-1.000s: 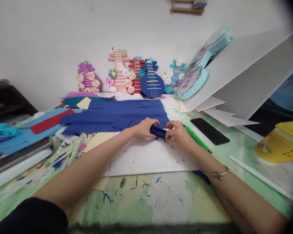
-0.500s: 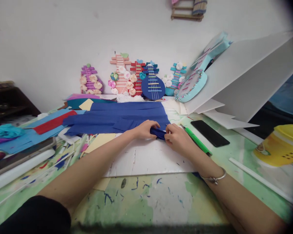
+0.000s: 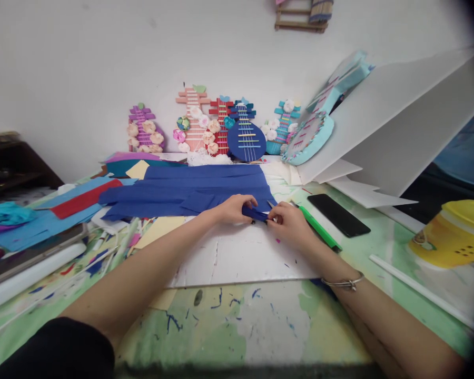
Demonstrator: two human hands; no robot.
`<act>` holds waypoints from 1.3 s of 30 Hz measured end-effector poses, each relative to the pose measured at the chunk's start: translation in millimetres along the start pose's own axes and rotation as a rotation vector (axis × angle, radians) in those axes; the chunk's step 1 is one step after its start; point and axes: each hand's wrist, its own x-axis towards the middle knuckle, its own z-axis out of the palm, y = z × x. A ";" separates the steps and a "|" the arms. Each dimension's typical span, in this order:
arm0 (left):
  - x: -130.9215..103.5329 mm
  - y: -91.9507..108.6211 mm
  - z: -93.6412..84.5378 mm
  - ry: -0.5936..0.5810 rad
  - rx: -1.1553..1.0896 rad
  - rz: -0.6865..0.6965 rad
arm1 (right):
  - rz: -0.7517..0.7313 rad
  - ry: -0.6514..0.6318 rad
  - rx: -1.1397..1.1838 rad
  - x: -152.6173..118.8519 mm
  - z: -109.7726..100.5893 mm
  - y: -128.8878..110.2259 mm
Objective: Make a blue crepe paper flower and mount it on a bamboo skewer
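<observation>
Both hands are engaged on one item: the left hand (image 3: 236,209) curls thumb and fingers around the left part of a dark blue piece (image 3: 253,213), and the right hand (image 3: 287,220) pinches its right end in a narrow grip. The piece lies between the two hands, over the far part of a white board (image 3: 237,258) that extends from the grip toward the person. A thin pointed tip (image 3: 270,204) shows just beyond the right fingers — its nature cannot be determined. Directly beyond the grip lie blue sheets (image 3: 209,176), overlapping, one with a folded part near the left hand. Just right of the grip rests a green tool (image 3: 319,229), with a black phone (image 3: 338,215) beside it; farther right stands a yellow tub (image 3: 452,234). Well left of the grip lies a red strip (image 3: 86,199) on light blue material (image 3: 43,226). Far beyond the grip, a blue instrument model (image 3: 247,141) stands among others against the wall (image 3: 114,58).
</observation>
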 end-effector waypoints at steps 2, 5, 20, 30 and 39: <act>0.0 0.3 -1.7 -0.007 0.000 0.009 | 0.106 0.000 0.169 1.1 -2.1 0.2; -0.3 -0.2 -3.7 -0.001 0.000 0.023 | 0.346 -0.091 0.489 1.6 -6.3 -2.9; 8.4 -23.9 0.5 0.063 -0.326 -0.044 | -0.012 0.134 0.357 2.0 -1.5 8.4; 7.6 -14.2 -14.3 -0.114 -0.233 -0.013 | -0.010 -0.026 -0.010 2.3 -2.0 1.3; 3.4 -2.4 -4.5 -0.045 -0.188 0.049 | 0.067 -0.019 -0.014 2.8 -1.5 4.2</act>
